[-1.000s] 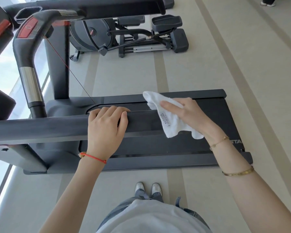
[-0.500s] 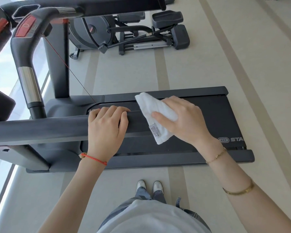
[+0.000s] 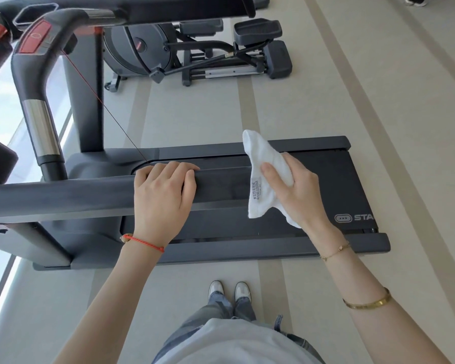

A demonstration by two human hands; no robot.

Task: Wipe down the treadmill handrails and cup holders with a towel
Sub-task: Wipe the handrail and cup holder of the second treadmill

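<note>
A dark grey treadmill handrail [image 3: 63, 198] runs across the view from the left edge to about the middle. My left hand [image 3: 163, 198] rests on top of it, fingers curled over its far side. At the rail's right end my right hand [image 3: 297, 190] holds a white towel [image 3: 263, 179] with a care label, wrapped over that end. The far handrail [image 3: 37, 101], with a chrome section and red panel, curves up at the left. A cup holder [image 3: 37, 14] shows at the top left.
The treadmill belt deck [image 3: 326, 185] lies below the rail. An elliptical machine [image 3: 195, 51] stands behind on the beige floor. A red safety cord [image 3: 103, 101] runs diagonally from the console. My shoes [image 3: 229, 291] are near the deck's front edge. A bright window lies left.
My right hand slid the towel left along the rail, then back toward its right end. My left hand stayed in place on the rail.
</note>
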